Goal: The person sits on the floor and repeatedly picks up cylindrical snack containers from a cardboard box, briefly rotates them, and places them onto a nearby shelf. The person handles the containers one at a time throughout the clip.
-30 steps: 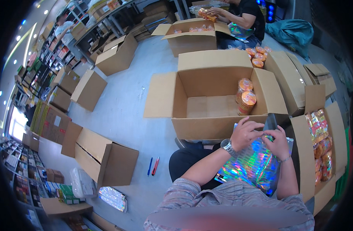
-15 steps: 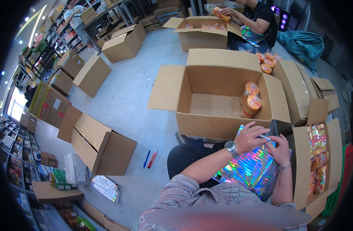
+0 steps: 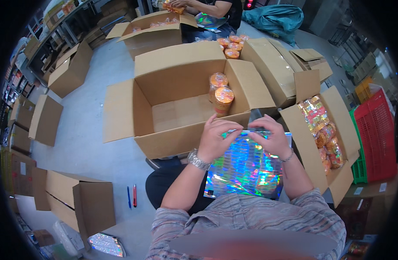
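A shiny holographic bag [image 3: 244, 167] rests in my lap, its upper edge held up. My left hand [image 3: 218, 136] is closed on that edge at its left part. My right hand [image 3: 270, 138] grips the same edge a little to the right, thumb turned inward. Just beyond my hands stands an open cardboard box [image 3: 181, 145] holding orange-topped, plastic-wrapped cylinders [image 3: 224, 97] along its right side. To my right, an open box [image 3: 348, 119] holds colourful wrapped packages [image 3: 314, 112].
Another person [image 3: 212, 13] sits behind the boxes at an open carton [image 3: 151, 41]. More cartons [image 3: 45, 121] stand at left. A blue and a red pen [image 3: 135, 195] lie on the floor. Red and green crates [image 3: 372, 134] stand at right.
The view has swung rightward. My hands have moved slightly apart along the bag's top edge, and the bag's shiny face is more upright and squared toward me.
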The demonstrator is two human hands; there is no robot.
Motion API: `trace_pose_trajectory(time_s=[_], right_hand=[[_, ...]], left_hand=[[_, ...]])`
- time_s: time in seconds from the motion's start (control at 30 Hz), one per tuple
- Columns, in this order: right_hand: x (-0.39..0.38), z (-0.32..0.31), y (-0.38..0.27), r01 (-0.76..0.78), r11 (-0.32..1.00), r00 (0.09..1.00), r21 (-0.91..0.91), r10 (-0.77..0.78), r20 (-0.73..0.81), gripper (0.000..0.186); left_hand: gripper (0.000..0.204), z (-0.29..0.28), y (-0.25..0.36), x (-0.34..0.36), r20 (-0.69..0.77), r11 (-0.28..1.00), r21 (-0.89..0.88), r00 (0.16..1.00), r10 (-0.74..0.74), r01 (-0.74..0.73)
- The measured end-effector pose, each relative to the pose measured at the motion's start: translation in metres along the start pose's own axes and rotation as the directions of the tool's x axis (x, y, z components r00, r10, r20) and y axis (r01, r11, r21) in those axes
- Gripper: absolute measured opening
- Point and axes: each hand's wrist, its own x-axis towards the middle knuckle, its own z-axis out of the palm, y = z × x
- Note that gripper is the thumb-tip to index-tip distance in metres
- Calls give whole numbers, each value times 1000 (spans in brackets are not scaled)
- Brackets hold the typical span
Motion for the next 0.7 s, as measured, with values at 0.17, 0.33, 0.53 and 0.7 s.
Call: trace_pose_trajectory(time_s=[0.17,0.33,0.53,0.7], right_hand=[[30,9,-22,65,996,994,-55,-60,92,15],[67,10,-20,54,991,989,-118,-38,140,11],[157,61,50,151,839,968,-524,-17,252,96],[202,118,102,239,474,869,-847,284,404,141]], left_hand=[[25,-22,11,4,-4,999,20,999,-35,35],[66,-42,1,7,-173,994,-52,979,-106,98],[90,-80,-30,12,-448,955,-266,861,-242,130],[88,-98,-44,8,-529,942,-302,797,-290,143]])
